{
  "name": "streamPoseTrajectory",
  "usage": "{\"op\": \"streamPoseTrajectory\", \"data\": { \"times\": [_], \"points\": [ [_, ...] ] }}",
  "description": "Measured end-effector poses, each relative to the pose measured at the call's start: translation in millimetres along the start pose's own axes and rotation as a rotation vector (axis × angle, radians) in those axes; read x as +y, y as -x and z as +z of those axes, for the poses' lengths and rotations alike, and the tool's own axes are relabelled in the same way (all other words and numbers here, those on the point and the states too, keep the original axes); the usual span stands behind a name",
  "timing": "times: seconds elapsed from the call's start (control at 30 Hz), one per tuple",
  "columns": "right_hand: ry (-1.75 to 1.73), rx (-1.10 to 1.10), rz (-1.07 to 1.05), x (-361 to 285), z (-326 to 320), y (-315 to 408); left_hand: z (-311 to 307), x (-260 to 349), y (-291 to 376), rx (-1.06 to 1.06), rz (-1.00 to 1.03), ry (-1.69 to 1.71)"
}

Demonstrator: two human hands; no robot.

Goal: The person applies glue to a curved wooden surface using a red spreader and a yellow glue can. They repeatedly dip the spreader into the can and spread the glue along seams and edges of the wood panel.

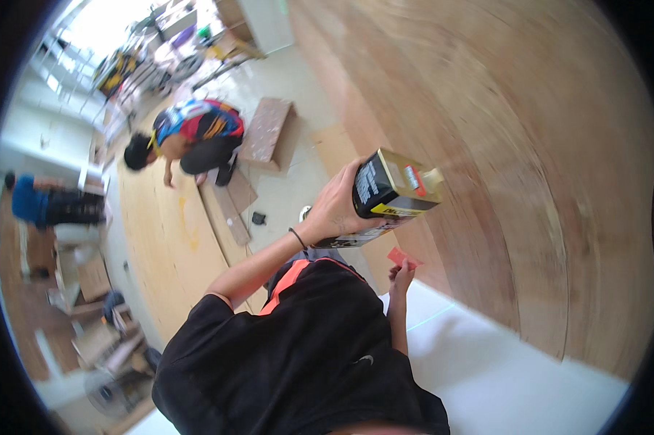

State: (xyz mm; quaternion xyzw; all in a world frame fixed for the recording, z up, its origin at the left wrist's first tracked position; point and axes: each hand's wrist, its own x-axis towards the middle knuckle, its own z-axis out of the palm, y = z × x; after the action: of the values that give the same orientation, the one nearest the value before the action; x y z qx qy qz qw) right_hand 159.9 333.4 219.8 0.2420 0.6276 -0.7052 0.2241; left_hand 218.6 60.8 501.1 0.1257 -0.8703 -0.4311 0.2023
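Observation:
My left hand (pixel 335 209) grips a rectangular metal can (pixel 395 190) around its sides and holds it raised in front of my body. The can is black and gold with a yellow band and printed writing. It is tilted, with its pale spout cap towards the plywood panelling (pixel 468 179). Lower and to the right, my right hand (pixel 402 276) pinches a small flat red piece (pixel 403 258), perhaps a plastic spreader, close to the panelling. The can and the red piece are apart.
A person (pixel 196 130) crouches over a large plywood sheet (pixel 161 234) on the left. Another person (pixel 44 201) stands farther back. A stained wooden step box (pixel 267 130) sits on the tiled floor (pixel 289 76). A fan (pixel 109 394) stands at lower left, and a white surface (pixel 484 370) adjoins the panelling.

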Motion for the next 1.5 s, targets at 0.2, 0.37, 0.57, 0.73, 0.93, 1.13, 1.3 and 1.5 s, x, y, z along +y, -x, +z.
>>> {"op": "streamPoseTrajectory", "data": {
  "times": [0.2,0.37,0.57,0.73,0.93,1.13,1.3,1.5],
  "points": [
    [-0.003,-0.201,0.383,33.0,91.8,-67.7,-20.4,-153.0,53.4,0.311,-0.339,-0.314],
    [0.327,-0.428,0.326,44.0,235.9,-125.8,-101.4,-242.2,82.8,0.382,-0.559,-0.467],
    [0.94,-0.755,0.064,35.6,456.6,-177.0,-158.6,-290.9,101.2,0.671,-0.89,-0.575],
    [1.2,-0.925,-0.271,30.7,622.6,-188.6,-166.0,-319.7,90.9,0.948,-1.193,-0.539],
    [1.444,-1.307,-0.178,3.5,785.2,-238.6,-131.5,-348.1,25.0,1.34,-1.617,-0.462],
    [1.546,-1.368,-0.181,-53.6,932.4,-330.2,-82.5,-373.5,-65.2,1.798,-1.826,-0.314],
    [1.542,-1.237,-0.214,-97.7,995.9,-411.9,-55.4,-378.9,-136.2,1.809,-2.01,-0.199],
    [1.842,-1.383,-0.21,-133.5,1003.8,-461.5,-52.1,-379.2,-198.8,1.864,-2.043,-0.21]
  ]
}}
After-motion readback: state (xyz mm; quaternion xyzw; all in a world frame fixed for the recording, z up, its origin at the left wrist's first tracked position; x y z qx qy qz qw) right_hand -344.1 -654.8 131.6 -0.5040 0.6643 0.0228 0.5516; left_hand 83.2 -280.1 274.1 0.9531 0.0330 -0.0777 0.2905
